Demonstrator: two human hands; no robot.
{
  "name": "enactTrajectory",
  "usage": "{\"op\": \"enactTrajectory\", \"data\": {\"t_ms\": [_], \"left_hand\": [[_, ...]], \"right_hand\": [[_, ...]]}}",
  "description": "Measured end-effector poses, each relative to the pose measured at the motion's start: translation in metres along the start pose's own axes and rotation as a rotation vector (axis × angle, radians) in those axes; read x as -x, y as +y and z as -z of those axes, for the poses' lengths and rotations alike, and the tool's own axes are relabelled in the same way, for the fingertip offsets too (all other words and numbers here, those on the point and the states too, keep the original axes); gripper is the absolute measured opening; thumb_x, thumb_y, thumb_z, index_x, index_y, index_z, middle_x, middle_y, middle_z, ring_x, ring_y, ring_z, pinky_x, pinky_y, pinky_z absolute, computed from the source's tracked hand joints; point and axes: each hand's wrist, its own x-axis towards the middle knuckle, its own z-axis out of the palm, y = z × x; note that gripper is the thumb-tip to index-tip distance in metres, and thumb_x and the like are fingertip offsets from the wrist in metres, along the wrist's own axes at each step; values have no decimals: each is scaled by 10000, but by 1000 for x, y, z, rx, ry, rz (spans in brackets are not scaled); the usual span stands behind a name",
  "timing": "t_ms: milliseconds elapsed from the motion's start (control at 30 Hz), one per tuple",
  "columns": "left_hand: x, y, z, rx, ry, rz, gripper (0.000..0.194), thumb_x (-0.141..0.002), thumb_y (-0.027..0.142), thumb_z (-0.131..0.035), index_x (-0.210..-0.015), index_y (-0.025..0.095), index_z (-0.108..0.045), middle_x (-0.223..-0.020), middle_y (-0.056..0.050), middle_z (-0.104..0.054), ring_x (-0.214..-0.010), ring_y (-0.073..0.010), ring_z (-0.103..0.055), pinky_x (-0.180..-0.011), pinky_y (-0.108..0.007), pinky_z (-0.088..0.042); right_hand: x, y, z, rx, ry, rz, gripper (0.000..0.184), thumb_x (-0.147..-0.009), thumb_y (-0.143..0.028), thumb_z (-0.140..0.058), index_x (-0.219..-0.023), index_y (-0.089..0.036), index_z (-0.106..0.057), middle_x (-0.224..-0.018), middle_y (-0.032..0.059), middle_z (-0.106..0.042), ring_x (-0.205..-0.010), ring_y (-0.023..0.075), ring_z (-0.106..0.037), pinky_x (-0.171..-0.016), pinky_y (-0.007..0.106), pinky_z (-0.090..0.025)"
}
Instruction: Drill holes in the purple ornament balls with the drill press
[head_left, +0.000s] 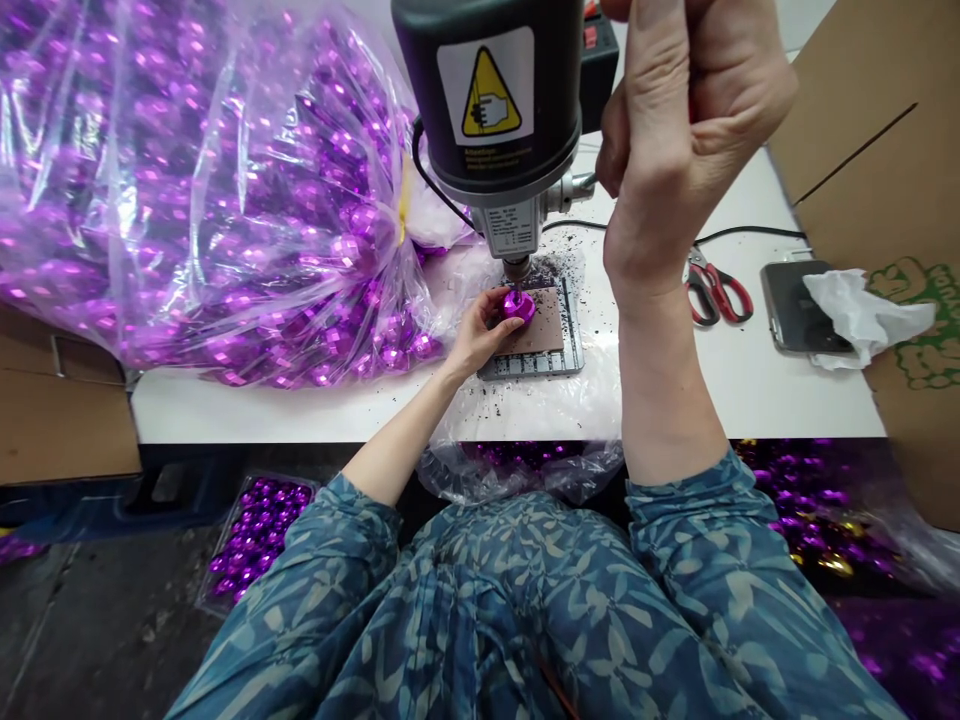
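So the purple ball (pixel 519 308) is a shiny little disco-type thing: bright magenta, mirror-like flat facets, really catching the light. It sits right below the drill press (pixel 487 100), on a brown board (pixel 546 330) laid over the metal base plate (pixel 576 352). The bit meets its top, though I can't tell if it's actually in or just touching. Dark crumbs are scattered all round.

The left hand (pixel 484 330) comes in from 8 o'clock, thumb and fingers clamped on the ball. The right hand (pixel 667 140), up at 1 o'clock, is a closed fist around the press's lever (pixel 589 182), which is mostly hidden by the fingers.

Containers, going by clock from the ball: at 10 there's a huge clear bag (pixel 217 180), crammed with purple faceted balls and pinched in near a yellow tie (pixel 404 215). Between 7 and 8, down low, a clear tub (pixel 217 560) is loaded with more purple ones. Around 4, below tabletop level, there's a pile of purple pieces (pixel 810 490) with some gold mixed in. Cardboard box (pixel 862 120) at 2 o'clock, contents not visible. Red-and-black scissors (pixel 724 290) at 3.
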Motion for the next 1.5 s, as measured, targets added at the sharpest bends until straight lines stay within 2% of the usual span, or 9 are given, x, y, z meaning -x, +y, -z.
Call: {"op": "enactTrajectory", "data": {"t_ms": [167, 300, 400, 567, 733, 900, 1067, 1333, 1500], "left_hand": [[-1, -21, -1, -116, -7, -154, 723, -831, 605, -874, -1395, 238, -610, -1364, -131, -733, -1245, -283, -724, -1120, -489, -583], [4, -22, -6, -210, -5, -233, 716, -853, 634, -843, -1401, 239, -607, -1367, -131, -733, -1260, -290, -719, -1127, -500, -585], [5, -19, -8, -225, 3, -240, 712, -852, 619, -850, -1400, 238, -600, -1353, -126, -740, -1240, -285, -728, -1118, -503, -594], [3, -17, -7, -274, -46, -224, 675, -876, 594, -837, -1392, 243, -582, -1330, -125, -738, -1224, -283, -733, -1087, -493, -606], [3, -15, -7, -263, -55, -243, 684, -882, 625, -818, -1379, 230, -565, -1331, -135, -733, -1232, -291, -729, -1091, -489, -598], [3, -17, -8, -282, -48, -251, 668, -898, 618, -806, -1380, 224, -564, -1329, -143, -733, -1241, -295, -724, -1103, -496, -587], [4, -17, -9, -261, -44, -256, 665, -898, 615, -807, -1385, 234, -562, -1346, -141, -728, -1248, -300, -725, -1094, -504, -597], [5, -15, -10, -198, -54, -250, 654, -898, 611, -805, -1371, 234, -555, -1363, -142, -710, -1274, -307, -708, -1121, -516, -582], [7, -15, -10, -213, -66, -238, 628, -925, 583, -784, -1394, 253, -527, -1371, -134, -696, -1275, -298, -701, -1113, -517, -585]], "right_hand": [[-4, -9, 1, 37, -30, -138, 153, -935, -227, -591, -811, -153, -643, -655, -128, -612, -874, 28, -783, -866, 176, -647], [-5, -6, 2, 31, -15, -104, 134, -941, -192, -611, -815, -147, -624, -649, -110, -593, -888, 41, -782, -897, 196, -656], [-5, -1, 3, 67, -14, -63, 155, -932, -269, -659, -846, -140, -659, -655, -89, -588, -855, 41, -766, -837, 176, -651], [-5, 4, 6, 86, -10, -3, 461, -767, -583, -700, -843, -129, -717, -572, -71, -420, -699, 10, -674, -690, 111, -570], [-3, 1, 10, 164, -38, -3, 445, -821, -571, -654, -905, -142, -738, -667, -95, -583, -467, -74, -432, -726, 139, -582], [15, -5, 16, 141, -43, 71, 279, -942, -440, -620, -914, -192, -747, -847, -83, -716, -479, -80, -455, -590, 109, -465], [29, -3, 22, 265, 9, 110, 307, -964, -482, -583, -947, -219, -740, -920, -83, -717, -481, -92, -427, -514, 116, -377], [40, 1, 27, 125, -16, 165, 221, -1006, -406, -590, -968, -243, -734, -895, -94, -671, -470, -104, -397, -454, 134, -236], [47, 16, 38, 127, -34, 212, 192, -1024, -408, -576, -999, -285, -721, -869, -105, -677, -441, -76, -386, -440, 157, -280]]}}
